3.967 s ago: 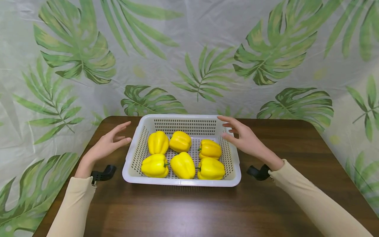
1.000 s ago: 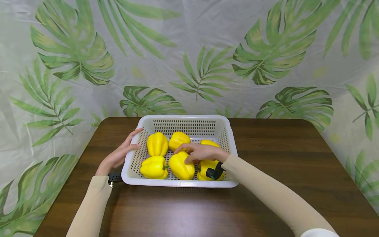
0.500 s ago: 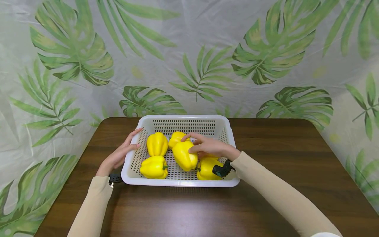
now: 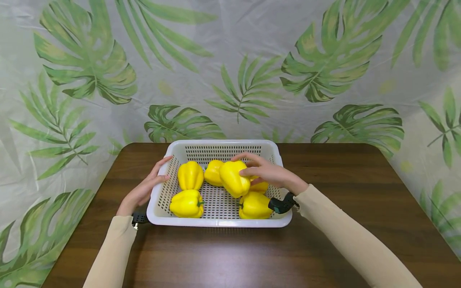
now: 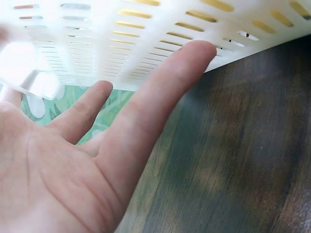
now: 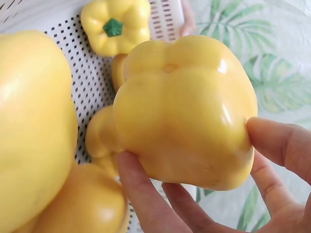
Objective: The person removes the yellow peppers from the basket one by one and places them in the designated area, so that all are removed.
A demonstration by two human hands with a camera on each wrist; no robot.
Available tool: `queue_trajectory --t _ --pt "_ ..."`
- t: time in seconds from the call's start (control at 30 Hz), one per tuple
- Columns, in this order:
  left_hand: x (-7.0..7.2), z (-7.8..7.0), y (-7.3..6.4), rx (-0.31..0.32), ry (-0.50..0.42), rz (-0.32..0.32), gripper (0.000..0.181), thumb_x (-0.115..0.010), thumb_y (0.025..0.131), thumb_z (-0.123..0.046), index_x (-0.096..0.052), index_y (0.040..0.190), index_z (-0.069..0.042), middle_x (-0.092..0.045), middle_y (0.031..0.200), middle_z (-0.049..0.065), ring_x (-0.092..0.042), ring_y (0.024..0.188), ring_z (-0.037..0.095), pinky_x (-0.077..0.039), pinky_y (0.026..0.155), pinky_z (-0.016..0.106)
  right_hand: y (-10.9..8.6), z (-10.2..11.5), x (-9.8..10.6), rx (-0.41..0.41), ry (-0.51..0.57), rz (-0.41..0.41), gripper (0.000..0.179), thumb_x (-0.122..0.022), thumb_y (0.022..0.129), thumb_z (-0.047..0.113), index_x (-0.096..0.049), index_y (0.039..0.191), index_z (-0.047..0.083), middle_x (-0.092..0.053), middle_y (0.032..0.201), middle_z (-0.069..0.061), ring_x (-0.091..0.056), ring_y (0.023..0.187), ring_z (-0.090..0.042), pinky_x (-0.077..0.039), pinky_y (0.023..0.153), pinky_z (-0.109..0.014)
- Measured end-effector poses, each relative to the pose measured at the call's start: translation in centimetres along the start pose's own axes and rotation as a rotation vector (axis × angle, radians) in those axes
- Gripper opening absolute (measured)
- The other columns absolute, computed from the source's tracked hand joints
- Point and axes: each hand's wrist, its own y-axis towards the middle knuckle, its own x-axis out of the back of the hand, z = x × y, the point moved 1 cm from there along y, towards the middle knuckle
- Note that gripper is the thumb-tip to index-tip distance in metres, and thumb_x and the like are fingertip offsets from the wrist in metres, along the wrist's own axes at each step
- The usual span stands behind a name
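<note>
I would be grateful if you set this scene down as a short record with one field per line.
Basket: white, perforated plastic, on the table
Left hand: touches the basket's left side
Right hand: grips one pepper
Gripped pepper: yellow, held over the basket
Other peppers: five, yellow, in the basket; two left, one back middle, two right
Table: dark brown, wood-grained
Backdrop: pale cloth, green leaf print
Sleeves: beige

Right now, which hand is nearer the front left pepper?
Left: the left hand is at the basket, left of that pepper. The right hand holds another pepper, farther right and back.
</note>
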Motion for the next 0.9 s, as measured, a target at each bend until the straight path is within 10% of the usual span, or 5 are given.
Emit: queue_trajectory --t 0.9 --pt "-0.3 0.1 0.0 -0.004 0.019 -0.031 0.067 -0.043 0.096 -0.018 -0.008 0.151 -0.034 0.001 0.154 0.018 -0.026 0.127 0.054 -0.046 0.083 0.061 -4.2 -0.7 4.4 0.048 0.074 -0.115 0.05 -0.055 0.097 0.017 -0.036 0.144 0.014 -0.037 0.14 -0.022 -0.046 0.119 -0.037 -0.046 0.09 -0.051"
